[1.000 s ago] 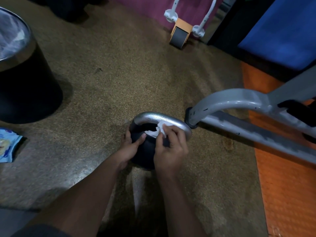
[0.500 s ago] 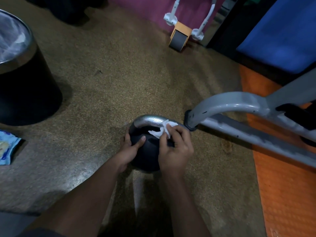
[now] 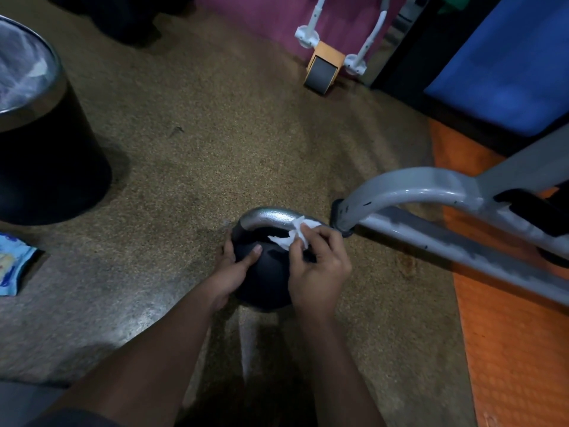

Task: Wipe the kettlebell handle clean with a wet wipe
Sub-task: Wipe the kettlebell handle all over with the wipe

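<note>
A speckled tan-brown floor [image 3: 234, 143] fills most of the head view, worn smoother and greyer toward the lower left. Along the right edge lies an orange textured mat [image 3: 508, 349], and beyond it, in the upper right corner, a blue padded surface [image 3: 508, 66]. A magenta wall [image 3: 261, 16] runs along the top. A grey metal frame [image 3: 431, 192] of gym equipment curves down from the right, its black foot planted on the floor just beside the kettlebell, with a straight grey bar running away across the mat. At the left stands a black round bin [image 3: 46, 167] with a shiny metal rim and a clear liner. An ab roller [image 3: 323, 69] with a grey wheel, orange housing and white handles leans at the foot of the wall. A blue packet [image 3: 12, 266] lies on the floor at the left edge, below the bin.

The black kettlebell [image 3: 264, 282] sits on the floor at lower centre, its silver handle [image 3: 268, 217] arching over the far side. The left hand [image 3: 231, 272] rests against the ball's left side, fingers laid fairly straight on it. The right hand [image 3: 320, 269] has its fingers curled, pinching a crumpled white wet wipe [image 3: 292, 235] against the right end of the handle.
</note>
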Motion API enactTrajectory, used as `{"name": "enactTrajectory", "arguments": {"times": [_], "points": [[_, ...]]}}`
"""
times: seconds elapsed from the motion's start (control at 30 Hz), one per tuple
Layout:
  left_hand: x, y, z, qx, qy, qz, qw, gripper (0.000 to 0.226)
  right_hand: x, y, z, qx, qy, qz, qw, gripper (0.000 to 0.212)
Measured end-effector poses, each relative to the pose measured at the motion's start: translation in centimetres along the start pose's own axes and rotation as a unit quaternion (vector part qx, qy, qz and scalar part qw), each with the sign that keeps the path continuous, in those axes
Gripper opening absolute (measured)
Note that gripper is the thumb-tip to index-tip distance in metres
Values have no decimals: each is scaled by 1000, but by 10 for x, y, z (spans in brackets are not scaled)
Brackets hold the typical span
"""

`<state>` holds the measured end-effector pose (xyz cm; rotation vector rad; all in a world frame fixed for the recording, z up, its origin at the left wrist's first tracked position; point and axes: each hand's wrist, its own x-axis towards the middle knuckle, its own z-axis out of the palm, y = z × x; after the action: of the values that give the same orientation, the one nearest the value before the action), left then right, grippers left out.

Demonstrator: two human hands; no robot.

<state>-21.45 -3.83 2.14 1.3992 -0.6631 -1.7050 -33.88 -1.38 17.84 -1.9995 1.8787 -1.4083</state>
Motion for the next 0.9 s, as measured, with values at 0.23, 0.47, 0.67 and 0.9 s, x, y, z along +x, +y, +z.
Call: {"name": "enactTrajectory", "arguments": {"times": [0.23,0.47,0.67,0.9], "points": [[0,0,1,-17,1,2,1000,111,8,-12,7,-7,-22,2,1000,20],[1,-1,1,-20,4,4,1000,112,24,-14,3,-11,-31,42,999,22],[0,0,1,-25,13,2,1000,113,10,-15,-2,-13,-74,28,997,19],[-4,2,3,-32,11,13,999,120,23,-22,5,-12,-75,34,997,19]]}}
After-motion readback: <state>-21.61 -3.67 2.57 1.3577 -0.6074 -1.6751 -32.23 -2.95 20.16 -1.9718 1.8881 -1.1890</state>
